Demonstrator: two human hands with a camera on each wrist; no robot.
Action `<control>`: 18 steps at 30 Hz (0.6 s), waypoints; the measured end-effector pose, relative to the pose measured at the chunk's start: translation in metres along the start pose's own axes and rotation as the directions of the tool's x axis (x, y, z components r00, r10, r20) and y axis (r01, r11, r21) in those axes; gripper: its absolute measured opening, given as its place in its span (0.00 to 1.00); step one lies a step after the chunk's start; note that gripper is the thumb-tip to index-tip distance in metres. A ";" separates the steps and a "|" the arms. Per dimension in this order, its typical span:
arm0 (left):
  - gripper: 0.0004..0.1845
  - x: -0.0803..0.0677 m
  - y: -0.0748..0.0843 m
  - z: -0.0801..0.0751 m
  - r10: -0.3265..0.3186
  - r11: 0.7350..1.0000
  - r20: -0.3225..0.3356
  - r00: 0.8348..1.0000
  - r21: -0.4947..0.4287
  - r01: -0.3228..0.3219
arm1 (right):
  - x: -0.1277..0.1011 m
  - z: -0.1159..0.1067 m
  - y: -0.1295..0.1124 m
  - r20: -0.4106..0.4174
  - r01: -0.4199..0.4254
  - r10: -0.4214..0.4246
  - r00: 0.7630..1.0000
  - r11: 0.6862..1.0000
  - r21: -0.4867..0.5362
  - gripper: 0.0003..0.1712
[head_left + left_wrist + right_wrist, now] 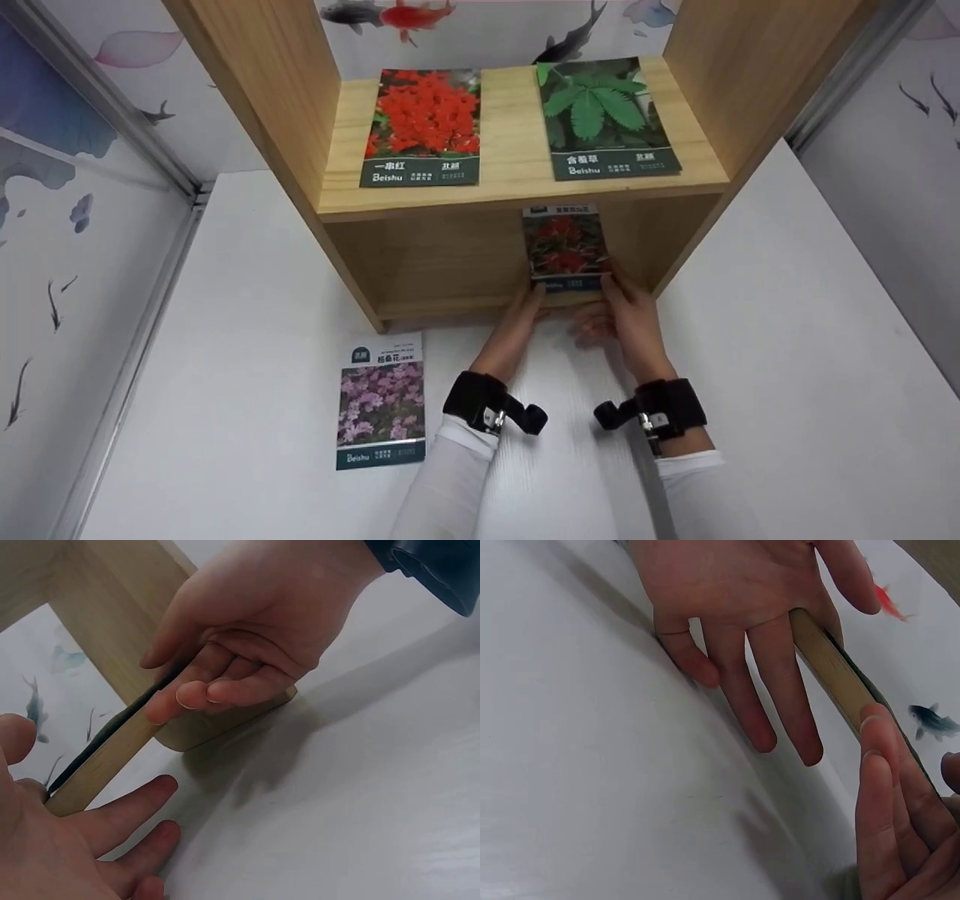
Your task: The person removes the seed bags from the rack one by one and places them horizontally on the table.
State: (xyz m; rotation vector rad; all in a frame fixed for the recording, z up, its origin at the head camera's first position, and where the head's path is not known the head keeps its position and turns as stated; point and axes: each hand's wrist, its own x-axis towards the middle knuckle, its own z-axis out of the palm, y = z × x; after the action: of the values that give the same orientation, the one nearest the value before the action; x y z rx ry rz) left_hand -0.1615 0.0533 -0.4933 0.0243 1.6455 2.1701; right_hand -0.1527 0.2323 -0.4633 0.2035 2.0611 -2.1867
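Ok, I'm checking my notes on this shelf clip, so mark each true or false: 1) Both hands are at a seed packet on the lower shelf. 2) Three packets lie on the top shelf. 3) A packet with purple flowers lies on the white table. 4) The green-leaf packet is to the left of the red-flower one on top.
1) True: the left hand and right hand hold the lower edge of the red-flower packet at the front of the lower shelf.
2) False: only two lie there, the red-flower packet on top and the green-leaf packet.
3) True: the purple-flower packet lies on the table, left of the arms.
4) False: the green-leaf packet is on the right.
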 end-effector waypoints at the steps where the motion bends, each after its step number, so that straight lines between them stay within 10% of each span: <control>1: 0.33 0.000 0.000 0.000 -0.001 1.000 0.000 1.000 0.009 0.001 | 0.000 0.001 0.000 -0.007 -0.001 0.001 1.000 1.000 0.001 0.32; 18: 0.30 -0.017 0.008 0.001 0.042 0.999 -0.024 0.999 -0.003 -0.042 | -0.014 0.009 0.008 -0.157 0.020 -0.011 0.988 0.998 0.057 0.28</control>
State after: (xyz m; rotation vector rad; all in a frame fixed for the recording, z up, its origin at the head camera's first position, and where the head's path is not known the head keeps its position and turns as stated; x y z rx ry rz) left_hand -0.1478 0.0468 -0.4813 0.0321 1.6693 2.2126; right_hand -0.1379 0.2225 -0.4683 0.3780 2.0848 -2.3107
